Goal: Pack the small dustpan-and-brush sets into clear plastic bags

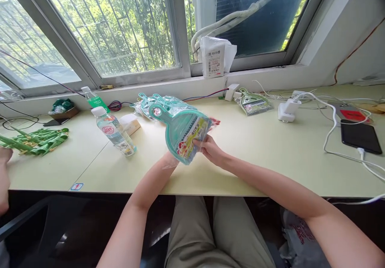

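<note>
A teal mini dustpan [185, 134] in clear plastic wrap, with a colourful printed label, is held up tilted above the table. My right hand [209, 150] grips its lower right edge, thumb on the front. My left forearm runs up behind the pack, where the dustpan hides my left hand, so its fingers do not show. Just behind lies a pile of similar wrapped teal dustpans [165, 104]. A green wrapped dustpan set [254, 102] rests farther right, near the wall.
Two bottles, one clear [116, 134] and one green-labelled [94, 99], stand left. Folded green strips [39, 140] lie farther left, beside another person's hand [4, 156]. At right are a charger [288, 109], white cables and a black phone [360, 136]. A white-wrapped box [215, 59] stands on the sill.
</note>
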The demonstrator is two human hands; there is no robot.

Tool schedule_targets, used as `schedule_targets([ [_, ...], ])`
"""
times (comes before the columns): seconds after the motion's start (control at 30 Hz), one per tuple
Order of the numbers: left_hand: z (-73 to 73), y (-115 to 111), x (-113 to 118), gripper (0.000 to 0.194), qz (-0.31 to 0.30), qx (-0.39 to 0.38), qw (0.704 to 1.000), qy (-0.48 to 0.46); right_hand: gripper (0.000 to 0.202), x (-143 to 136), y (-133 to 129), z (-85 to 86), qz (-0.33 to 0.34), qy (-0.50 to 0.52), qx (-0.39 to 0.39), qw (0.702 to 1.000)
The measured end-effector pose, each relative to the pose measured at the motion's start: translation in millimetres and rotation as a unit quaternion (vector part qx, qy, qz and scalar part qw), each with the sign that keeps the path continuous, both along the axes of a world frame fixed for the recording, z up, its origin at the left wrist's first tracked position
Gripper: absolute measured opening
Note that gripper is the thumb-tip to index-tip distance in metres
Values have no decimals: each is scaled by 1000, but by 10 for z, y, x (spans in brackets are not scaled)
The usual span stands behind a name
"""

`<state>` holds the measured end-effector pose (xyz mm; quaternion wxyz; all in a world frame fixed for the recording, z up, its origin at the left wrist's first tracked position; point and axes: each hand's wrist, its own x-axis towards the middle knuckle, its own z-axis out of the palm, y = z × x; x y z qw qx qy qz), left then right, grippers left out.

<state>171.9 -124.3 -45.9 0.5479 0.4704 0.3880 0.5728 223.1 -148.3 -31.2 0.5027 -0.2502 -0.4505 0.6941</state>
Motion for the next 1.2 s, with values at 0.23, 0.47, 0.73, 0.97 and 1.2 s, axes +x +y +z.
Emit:
schedule_targets([
  [0.23, 363, 338, -380, 45, -65, 6, 995, -69, 38, 424, 506, 216, -231, 139, 40, 962],
  [0.47, 184, 308, -317, 58, -44, 20, 999, -23, 41, 522, 713, -86, -265, 94, -57, 958],
  [0.73, 127, 802, -965, 24, 106, -150, 982, -51, 28, 1102, 924, 46, -78, -348, 202, 912],
  [0.97, 140, 766, -1087, 24, -6, -147, 989, -29, 28, 1234, 950, -127, -237, -542, 520, 617],
  [1.2, 70, 775, -1041, 32, 1, -159, 987, -11, 24, 1102, 983, -194, -293, -456, 480, 690],
])
